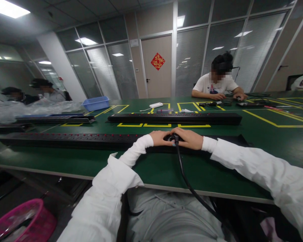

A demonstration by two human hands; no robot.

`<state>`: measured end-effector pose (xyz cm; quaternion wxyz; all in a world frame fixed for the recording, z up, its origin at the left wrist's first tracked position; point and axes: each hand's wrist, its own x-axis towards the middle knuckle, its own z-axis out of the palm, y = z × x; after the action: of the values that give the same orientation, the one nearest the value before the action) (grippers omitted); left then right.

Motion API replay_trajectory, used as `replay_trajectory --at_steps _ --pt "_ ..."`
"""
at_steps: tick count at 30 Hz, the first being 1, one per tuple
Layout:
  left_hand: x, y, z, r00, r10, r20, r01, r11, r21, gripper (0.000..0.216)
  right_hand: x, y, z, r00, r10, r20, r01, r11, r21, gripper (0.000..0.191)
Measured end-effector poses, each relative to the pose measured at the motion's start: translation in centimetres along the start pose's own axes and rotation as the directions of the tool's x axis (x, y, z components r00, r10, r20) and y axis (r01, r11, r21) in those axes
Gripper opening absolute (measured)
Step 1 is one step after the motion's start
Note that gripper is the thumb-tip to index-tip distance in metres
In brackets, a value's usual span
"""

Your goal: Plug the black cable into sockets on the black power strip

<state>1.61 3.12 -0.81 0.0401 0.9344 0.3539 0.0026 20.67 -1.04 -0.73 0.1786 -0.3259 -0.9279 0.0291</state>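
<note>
A long black power strip [73,139] with a row of small red parts lies lengthwise near the front edge of the green table. Over its right part, my two hands meet around the black plug [176,137] of a thick cable. My left hand [159,138] is closed, thumb and fingers pinching at the plug's left side. My right hand [190,138] curls round it from the right. The fingers partly hide the plug, and I cannot tell whether it sits in the strip. Its black cable [183,173] runs down over the table edge past my lap.
A second black power strip [174,118] lies parallel behind. Farther left are a black rail [55,119], a blue basket [95,103] and clear plastic wrap [47,107]. A white adapter-like block [156,105] lies beyond. Across the table sits a co-worker [217,80]. A pink basket [27,218] stands low left.
</note>
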Motion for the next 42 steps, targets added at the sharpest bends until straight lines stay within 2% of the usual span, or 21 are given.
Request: replay_trajectory --at_steps 16,34,42 --pt "0.04 -0.10 0.21 1.000 0.018 -0.025 -0.017 1.000 0.014 0.068 0.04 -0.10 0.05 1.000 0.000 -0.008 0.000 1.000 -0.018 0.031" --pt "0.11 -0.05 0.25 1.000 0.010 -0.003 -0.010 1.000 0.019 0.067 -0.04 -0.53 -0.08 1.000 0.026 0.002 -0.026 0.999 -0.025 0.030" --pt "-0.03 -0.08 0.22 1.000 0.002 -0.012 -0.002 1.000 0.018 0.067 0.01 -0.02 0.10 1.000 -0.006 -0.008 0.006 1.000 -0.009 0.031"
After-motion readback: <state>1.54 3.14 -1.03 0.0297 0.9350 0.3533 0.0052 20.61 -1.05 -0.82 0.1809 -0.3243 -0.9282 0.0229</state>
